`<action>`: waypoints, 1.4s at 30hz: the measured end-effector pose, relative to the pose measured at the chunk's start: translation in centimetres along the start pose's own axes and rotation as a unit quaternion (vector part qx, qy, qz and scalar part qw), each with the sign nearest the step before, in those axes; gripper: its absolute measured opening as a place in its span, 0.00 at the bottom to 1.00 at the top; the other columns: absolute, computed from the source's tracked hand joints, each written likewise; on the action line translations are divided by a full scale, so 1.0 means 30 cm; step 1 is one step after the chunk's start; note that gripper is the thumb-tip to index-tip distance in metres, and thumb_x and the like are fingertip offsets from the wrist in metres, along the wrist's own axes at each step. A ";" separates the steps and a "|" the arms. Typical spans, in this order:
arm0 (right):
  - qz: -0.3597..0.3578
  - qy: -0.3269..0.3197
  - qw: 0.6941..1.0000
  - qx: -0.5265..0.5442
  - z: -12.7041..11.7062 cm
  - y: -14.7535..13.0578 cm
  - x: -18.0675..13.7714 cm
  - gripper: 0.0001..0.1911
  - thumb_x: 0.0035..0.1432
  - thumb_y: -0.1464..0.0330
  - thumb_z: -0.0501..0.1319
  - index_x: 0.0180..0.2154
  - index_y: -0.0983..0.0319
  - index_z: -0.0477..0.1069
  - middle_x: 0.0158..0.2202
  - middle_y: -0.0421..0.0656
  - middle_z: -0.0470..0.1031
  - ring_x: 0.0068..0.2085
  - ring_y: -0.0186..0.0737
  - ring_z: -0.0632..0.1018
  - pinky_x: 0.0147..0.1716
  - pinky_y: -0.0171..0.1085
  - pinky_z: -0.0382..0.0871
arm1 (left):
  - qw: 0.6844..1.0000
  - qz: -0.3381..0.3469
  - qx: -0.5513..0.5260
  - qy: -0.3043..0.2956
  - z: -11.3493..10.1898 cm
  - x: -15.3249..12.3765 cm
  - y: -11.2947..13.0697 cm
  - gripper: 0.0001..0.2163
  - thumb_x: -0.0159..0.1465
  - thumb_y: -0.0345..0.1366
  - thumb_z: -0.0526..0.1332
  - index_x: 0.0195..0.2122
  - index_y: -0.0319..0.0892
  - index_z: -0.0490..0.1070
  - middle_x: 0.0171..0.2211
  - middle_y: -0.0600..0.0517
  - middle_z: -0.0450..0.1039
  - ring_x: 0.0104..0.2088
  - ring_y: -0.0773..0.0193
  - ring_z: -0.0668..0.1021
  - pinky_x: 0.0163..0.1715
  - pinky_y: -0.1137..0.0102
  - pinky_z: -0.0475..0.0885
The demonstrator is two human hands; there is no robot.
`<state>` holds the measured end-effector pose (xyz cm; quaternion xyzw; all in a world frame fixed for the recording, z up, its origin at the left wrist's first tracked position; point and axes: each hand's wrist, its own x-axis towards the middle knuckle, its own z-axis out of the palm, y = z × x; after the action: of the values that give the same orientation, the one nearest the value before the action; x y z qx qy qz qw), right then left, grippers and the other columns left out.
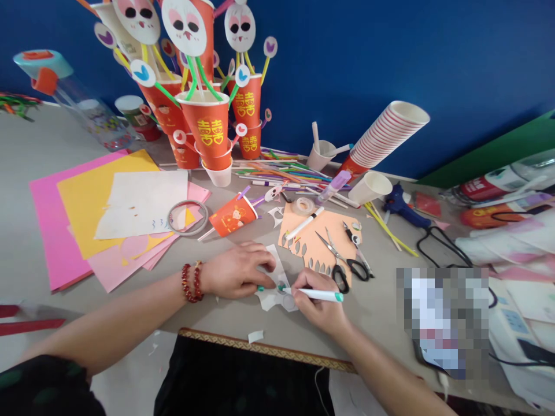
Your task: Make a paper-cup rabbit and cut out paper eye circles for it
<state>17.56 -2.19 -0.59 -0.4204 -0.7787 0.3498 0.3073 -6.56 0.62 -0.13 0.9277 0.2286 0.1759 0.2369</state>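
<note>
My right hand [318,303] holds a white marker [318,294] with a green end, pinched between thumb and fingers. The marker's tip touches a small piece of white paper [273,266], where a green mark shows. My left hand [240,268], fingers bent, holds this paper down on the table. A small green piece [260,288], perhaps the marker's cap, pokes out by its fingertips. Right of the paper are black-handled scissors [333,254] on peach paper [299,225] with leaf-shaped holes. A red paper cup [234,215] lies tilted beyond my left hand.
Decorated red cups [210,124] stand stacked at the back. Coloured paper sheets [71,231] and a grey tape roll [188,218] lie left. A leaning cup stack [385,136], colored sticks [277,169] and a blue glue gun [405,207] are behind and right. A pixelated patch covers the right front.
</note>
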 end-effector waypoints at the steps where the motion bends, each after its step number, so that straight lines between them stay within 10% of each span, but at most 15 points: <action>1: 0.001 0.003 1.000 -0.003 0.000 0.000 0.000 0.07 0.51 0.74 0.54 0.22 0.59 0.62 0.18 0.35 0.66 0.20 0.32 0.67 0.22 0.33 0.58 | 1.000 0.000 0.000 0.000 0.000 0.000 0.000 0.13 0.60 0.28 0.57 0.43 0.48 0.75 0.44 0.47 0.72 0.44 0.56 0.72 0.46 0.61 0.66; 42: 0.009 0.002 1.000 -0.009 0.001 0.005 -0.003 0.07 0.52 0.74 0.54 0.23 0.59 0.62 0.19 0.35 0.66 0.20 0.32 0.66 0.23 0.33 0.57 | 1.000 0.002 -0.003 -0.002 0.003 -0.002 -0.004 0.13 0.60 0.28 0.57 0.43 0.49 0.75 0.44 0.48 0.71 0.44 0.56 0.72 0.46 0.61 0.66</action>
<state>17.66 -2.20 -0.74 -0.4308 -0.7775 0.3443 0.3023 -6.61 0.64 -0.27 0.9277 0.2259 0.1757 0.2398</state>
